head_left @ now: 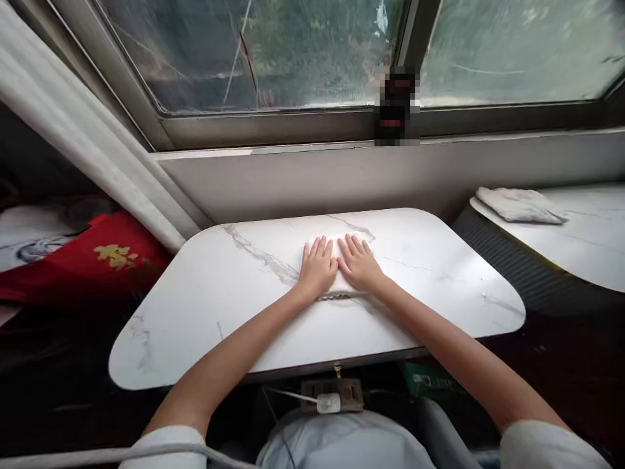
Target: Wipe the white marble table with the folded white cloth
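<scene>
Both palms rest flat on a folded white cloth (342, 286) lying on the white marble-patterned table (430, 260). My left hand (317, 266) covers the cloth's left part, fingers stretched forward and slightly apart. On the right part lies my right hand (359, 262), its fingers spread and pointing away from me. The two thumbs nearly meet in the middle. Much of the cloth is hidden under the hands; its near edge shows, looking frilled or uneven.
Behind the table are a wall and a window frame (273, 130). Another folded cloth (520, 203) lies on a second marble-patterned table (596, 228) at right. A red bag (83, 260) and a pale curtain (97, 124) are at left. A white plug (328, 403) with a cable sits below the table's front edge.
</scene>
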Demonstrator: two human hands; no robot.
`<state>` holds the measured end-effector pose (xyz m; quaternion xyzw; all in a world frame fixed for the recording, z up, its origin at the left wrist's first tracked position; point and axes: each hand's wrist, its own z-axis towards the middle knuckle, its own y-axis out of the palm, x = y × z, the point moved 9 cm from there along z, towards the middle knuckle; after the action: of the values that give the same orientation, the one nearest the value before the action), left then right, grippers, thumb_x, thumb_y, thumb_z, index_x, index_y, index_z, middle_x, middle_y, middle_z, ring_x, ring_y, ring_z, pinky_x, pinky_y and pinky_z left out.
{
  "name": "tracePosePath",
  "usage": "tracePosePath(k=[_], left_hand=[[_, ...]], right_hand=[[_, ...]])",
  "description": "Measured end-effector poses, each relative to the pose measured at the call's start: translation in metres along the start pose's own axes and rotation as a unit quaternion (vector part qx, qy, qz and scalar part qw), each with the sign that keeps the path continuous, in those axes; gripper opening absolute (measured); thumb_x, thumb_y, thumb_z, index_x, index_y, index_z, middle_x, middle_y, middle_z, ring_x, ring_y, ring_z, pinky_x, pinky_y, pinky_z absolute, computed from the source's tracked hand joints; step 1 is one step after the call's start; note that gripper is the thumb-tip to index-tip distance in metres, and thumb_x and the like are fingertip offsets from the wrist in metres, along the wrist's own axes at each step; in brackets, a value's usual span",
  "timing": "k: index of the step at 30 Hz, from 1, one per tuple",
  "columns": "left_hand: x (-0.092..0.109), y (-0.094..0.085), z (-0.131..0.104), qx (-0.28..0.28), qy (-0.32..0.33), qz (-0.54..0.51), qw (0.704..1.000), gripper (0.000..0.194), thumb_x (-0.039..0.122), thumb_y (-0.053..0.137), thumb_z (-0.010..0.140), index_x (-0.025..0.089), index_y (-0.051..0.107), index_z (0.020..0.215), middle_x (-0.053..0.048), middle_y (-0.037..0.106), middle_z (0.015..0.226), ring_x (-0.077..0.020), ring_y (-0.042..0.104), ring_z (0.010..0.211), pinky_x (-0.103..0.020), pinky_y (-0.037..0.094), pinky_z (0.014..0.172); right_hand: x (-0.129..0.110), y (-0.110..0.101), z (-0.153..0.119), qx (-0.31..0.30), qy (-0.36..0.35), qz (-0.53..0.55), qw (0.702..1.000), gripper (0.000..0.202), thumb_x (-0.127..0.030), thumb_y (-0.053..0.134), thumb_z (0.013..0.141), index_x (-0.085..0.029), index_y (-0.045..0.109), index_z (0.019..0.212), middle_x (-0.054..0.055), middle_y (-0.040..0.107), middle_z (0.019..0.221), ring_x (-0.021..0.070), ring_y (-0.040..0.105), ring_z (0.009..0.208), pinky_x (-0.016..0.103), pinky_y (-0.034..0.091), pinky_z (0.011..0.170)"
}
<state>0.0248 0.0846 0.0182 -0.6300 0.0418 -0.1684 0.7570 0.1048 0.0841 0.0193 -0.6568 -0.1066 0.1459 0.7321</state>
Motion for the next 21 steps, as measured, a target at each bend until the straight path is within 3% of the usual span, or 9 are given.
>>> tracePosePath(k=[9, 17, 21], left_hand=[[0.005, -0.003, -0.015, -0.001, 0.001, -0.009, 1.0, 0.05, 0.027, 0.025, 0.096, 0.009, 0.032, 0.143, -0.011, 0.026, 0.151, -0.0223, 0.018, 0.14, -0.045, 0.012, 0.115], [0.033, -0.012, -0.07, -0.022, 0.049, -0.012, 0.998, 0.052, 0.029, 0.024, 0.096, 0.009, 0.027, 0.145, -0.012, 0.02, 0.153, -0.0235, 0.01, 0.141, -0.047, 0.008, 0.115], [0.039, -0.011, -0.073, -0.036, 0.065, -0.023, 0.997, 0.053, 0.03, 0.025, 0.096, 0.009, 0.028, 0.144, -0.012, 0.02, 0.152, -0.0243, 0.009, 0.141, -0.048, 0.009, 0.115]], right_hand=[[-0.006, -0.003, -0.014, 0.013, 0.003, -0.006, 1.0, 0.056, -0.034, 0.025, 0.096, -0.008, 0.027, 0.145, 0.017, 0.023, 0.152, 0.0291, 0.019, 0.14, 0.046, 0.019, 0.112], [-0.025, -0.011, -0.073, 0.018, -0.024, -0.018, 0.999, 0.058, -0.033, 0.024, 0.095, -0.003, 0.027, 0.144, 0.021, 0.024, 0.15, 0.0322, 0.016, 0.139, 0.051, 0.019, 0.112], [-0.021, -0.009, -0.078, -0.018, -0.014, -0.006, 1.0, 0.06, -0.033, 0.025, 0.094, -0.002, 0.025, 0.145, 0.023, 0.02, 0.151, 0.0346, 0.011, 0.139, 0.051, 0.019, 0.112]])
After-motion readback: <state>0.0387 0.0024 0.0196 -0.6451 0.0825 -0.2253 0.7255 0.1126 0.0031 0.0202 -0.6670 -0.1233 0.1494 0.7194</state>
